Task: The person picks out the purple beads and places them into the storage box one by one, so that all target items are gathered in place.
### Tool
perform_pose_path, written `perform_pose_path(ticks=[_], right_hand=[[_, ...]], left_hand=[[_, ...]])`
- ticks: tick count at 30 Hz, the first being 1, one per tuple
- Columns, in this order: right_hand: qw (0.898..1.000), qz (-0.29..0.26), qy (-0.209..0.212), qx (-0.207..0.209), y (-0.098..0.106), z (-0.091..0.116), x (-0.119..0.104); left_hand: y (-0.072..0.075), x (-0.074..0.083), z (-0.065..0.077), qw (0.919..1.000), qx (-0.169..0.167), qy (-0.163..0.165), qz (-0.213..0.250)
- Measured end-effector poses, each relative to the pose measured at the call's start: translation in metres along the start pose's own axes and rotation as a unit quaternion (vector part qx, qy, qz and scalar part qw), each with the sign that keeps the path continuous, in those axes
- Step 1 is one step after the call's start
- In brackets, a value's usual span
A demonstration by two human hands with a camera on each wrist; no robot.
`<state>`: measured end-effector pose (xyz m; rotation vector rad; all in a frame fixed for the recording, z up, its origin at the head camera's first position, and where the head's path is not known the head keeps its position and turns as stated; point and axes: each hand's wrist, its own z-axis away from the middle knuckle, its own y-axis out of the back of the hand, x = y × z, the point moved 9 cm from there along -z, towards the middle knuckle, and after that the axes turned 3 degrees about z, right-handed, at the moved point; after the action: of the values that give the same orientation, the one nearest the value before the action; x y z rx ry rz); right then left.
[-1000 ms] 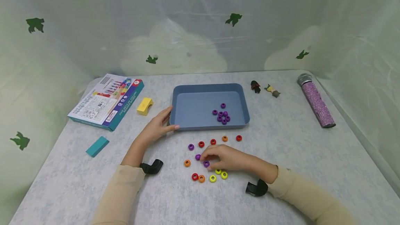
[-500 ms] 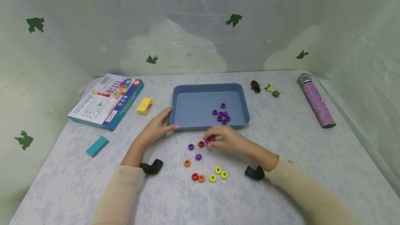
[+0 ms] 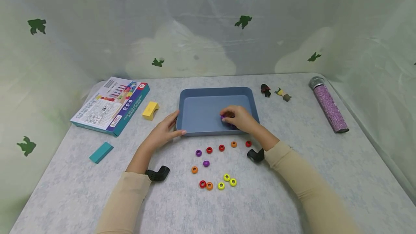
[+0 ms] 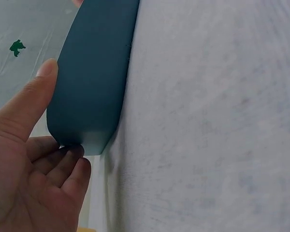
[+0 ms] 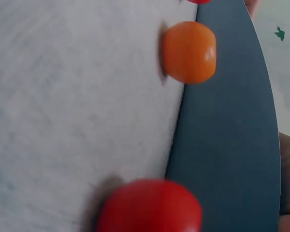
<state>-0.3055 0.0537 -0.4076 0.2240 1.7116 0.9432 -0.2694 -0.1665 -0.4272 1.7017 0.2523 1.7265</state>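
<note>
A blue-grey tray [image 3: 198,118] lies in the middle of the table. My left hand [image 3: 162,133] holds its near left corner; in the left wrist view the thumb lies at the rim and the curled fingers touch the tray's end wall [image 4: 92,72]. Over the tray's right half, my right hand [image 3: 242,118] pinches a purple bead [image 3: 222,117] and covers the purple beads lying there. In front of the tray are loose beads: two purple, such as this purple bead [image 3: 206,163], several red [image 3: 209,150] and orange [image 3: 194,169], and three yellow [image 3: 221,186].
At left lie a puzzle box [image 3: 110,105], a yellow arch block [image 3: 150,110] and a teal block [image 3: 101,152]. Two small figurines [image 3: 265,90] lie behind the tray's right side. A pink glitter microphone [image 3: 329,105] is at far right. A pale curtain [image 3: 201,24] hangs behind.
My right hand took a purple bead from the table among the loose beads and moved it forward over the tray's right half. The left hand has stayed on the tray corner.
</note>
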Motion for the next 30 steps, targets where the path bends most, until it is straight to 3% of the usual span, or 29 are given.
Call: perform_pose_path(ticks=[9,13,16,22,26,30], right_hand=[[0.995,0.097,-0.010,-0.028,-0.007,-0.002,0.002],[0.995,0.094,-0.009,-0.034,-0.008,0.001,0.001],[0.996,0.081,0.023,-0.026,-0.005,0.008,-0.010],[0.991,0.015,0.134,-0.014,-0.006,0.037,-0.056],[0.984,-0.008,0.176,-0.040,-0.022,0.057,-0.081],[0.980,-0.026,0.177,-0.089,-0.046,0.071,-0.091]], left_hand=[[0.000,0.000,0.000,1.0000,0.001,-0.001,0.002],[-0.001,0.000,0.000,0.9999,-0.004,-0.008,0.009],[-0.002,0.000,0.001,0.9999,-0.006,-0.009,0.011],[-0.001,0.001,0.001,0.9999,-0.005,-0.010,0.005],[0.000,0.002,0.001,0.9999,-0.005,-0.013,0.010],[0.000,0.003,0.001,0.9997,-0.004,-0.017,0.014]])
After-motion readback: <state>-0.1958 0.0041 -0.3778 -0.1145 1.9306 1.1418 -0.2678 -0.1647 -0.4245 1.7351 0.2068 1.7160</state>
